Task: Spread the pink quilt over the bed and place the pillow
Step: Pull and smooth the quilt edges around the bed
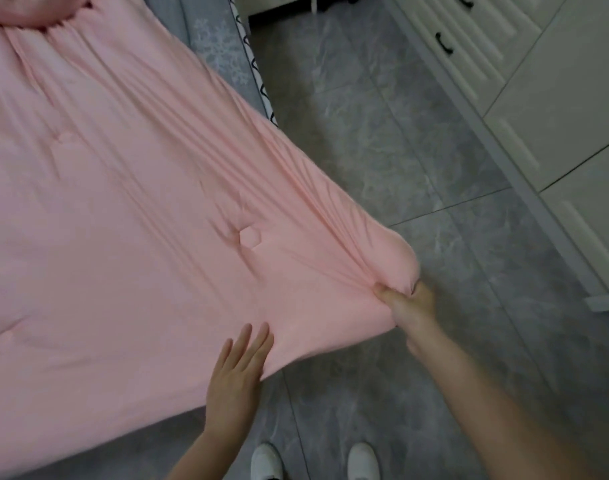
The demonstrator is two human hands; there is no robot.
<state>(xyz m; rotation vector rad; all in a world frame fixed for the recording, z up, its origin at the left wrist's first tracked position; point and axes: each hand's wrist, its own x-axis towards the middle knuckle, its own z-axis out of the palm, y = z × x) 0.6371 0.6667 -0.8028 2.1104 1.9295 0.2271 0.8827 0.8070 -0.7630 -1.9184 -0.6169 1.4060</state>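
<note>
Across the bed (223,53) lies the pink quilt (123,202), covering most of it, long axis running from the upper left down to the lower right corner. Corner of quilt bunched and pulled out past the bed edge, over the grey tiled floor (382,140). Right hand (408,301) is clenched tight on that corner, folds fanning back from the grip. Left hand (239,372) lies flat with fingers spread apart, palm down on the quilt's near edge, holding nothing. Hands near each other, not touching. Tufted dimples dot the quilt surface. Grey bedding with a snowflake pattern shows at the bed's far side, just beside the quilt edge. At upper left a pink gathered mass (43,10), cut off by the frame; cannot tell if it is pillow or more quilt. White cabinets (538,98) with dark drawer handles stand at right, well apart from the bed. White shoes (266,460) at bottom edge, partly cut off.
</note>
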